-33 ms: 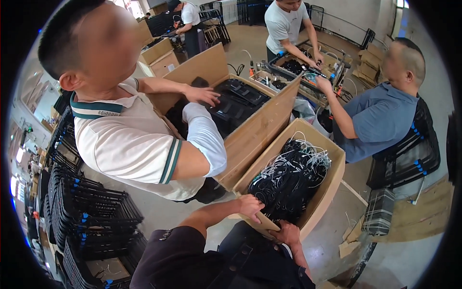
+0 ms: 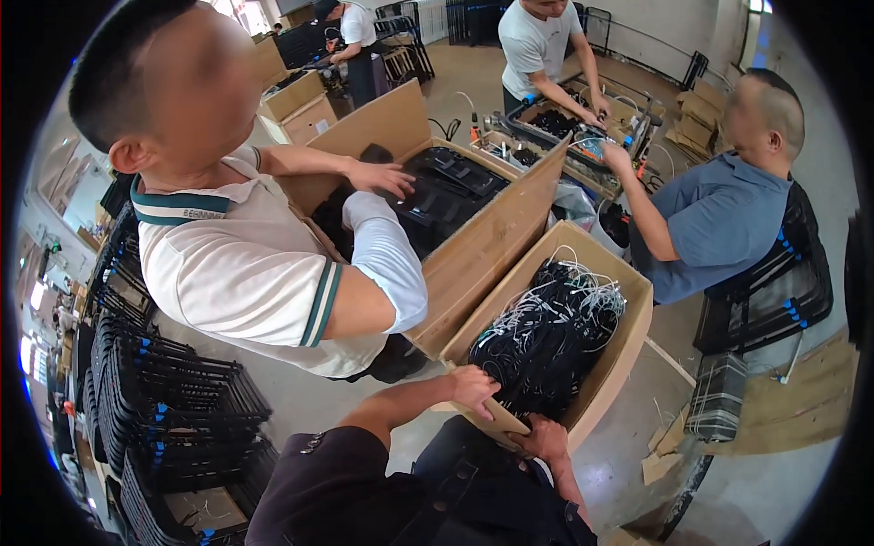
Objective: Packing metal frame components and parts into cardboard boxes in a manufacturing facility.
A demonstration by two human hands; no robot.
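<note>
Right in front of me stands a long cardboard box (image 2: 614, 369), filled with a tangled heap of black cables (image 2: 537, 350) with white and silvery ends. My left hand (image 2: 473, 389) grips the rim at the box's near left corner, fingers folded over the edge. On the near wall, further right, my right hand (image 2: 546, 439) is closed around the rim, partly hiding its fingers. Neither hand touches the cables.
A larger open carton (image 2: 492, 255) of flat black parts adjoins the box's far left side; a co-worker in a cream shirt (image 2: 237, 282) reaches into it. Two others work at a cluttered bench (image 2: 583, 127). Black metal frames (image 2: 182, 382) are stacked left, more (image 2: 774, 300) right.
</note>
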